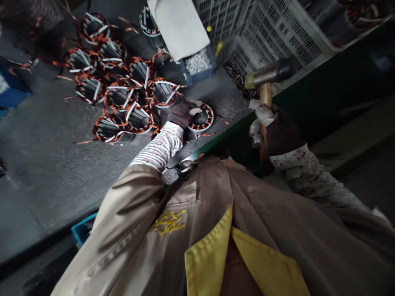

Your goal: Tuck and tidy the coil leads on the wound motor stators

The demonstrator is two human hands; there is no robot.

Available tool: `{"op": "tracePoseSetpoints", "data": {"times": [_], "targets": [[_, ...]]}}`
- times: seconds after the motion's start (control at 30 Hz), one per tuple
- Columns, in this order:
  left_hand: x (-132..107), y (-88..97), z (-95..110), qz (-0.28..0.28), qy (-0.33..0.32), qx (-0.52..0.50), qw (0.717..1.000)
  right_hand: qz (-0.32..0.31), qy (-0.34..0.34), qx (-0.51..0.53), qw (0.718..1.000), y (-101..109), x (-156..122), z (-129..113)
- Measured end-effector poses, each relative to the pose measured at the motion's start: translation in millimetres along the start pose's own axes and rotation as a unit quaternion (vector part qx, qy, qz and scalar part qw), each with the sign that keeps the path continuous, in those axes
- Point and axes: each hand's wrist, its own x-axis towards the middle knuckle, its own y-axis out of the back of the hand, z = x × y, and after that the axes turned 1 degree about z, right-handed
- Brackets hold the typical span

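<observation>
Near the bench edge, my left hand (pixel 182 115) presses on the side of a wound motor core (pixel 202 118) so it lies flat and steady on the grey table (pixel 46 156). My right hand (pixel 271 127), well apart from it, is clamped around the wooden handle of a hammer (pixel 268 74), head raised above the core. Finished-looking cores (pixel 120 90) are heaped farther back, beside a blue bin (pixel 199 68) of white strips.
</observation>
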Motion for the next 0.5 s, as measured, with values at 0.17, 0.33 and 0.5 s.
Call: {"op": "tracePoseSetpoints", "data": {"times": [0.17, 0.33, 0.5], "targets": [[-6, -0.7, -3, -0.007, 0.0, 0.013, 1.0, 0.002, -0.006, 0.016, 1.0, 3, 3, 10], [-10, -0.9, -5, -0.01, -0.004, 0.065, 0.998, -0.004, -0.018, 0.025, 1.0, 4, 9, 16], [-8, -2.4, 1, -0.021, -0.007, 0.116, 0.993, -0.02, 0.007, 0.011, 1.0, 3, 1, 0]]}}
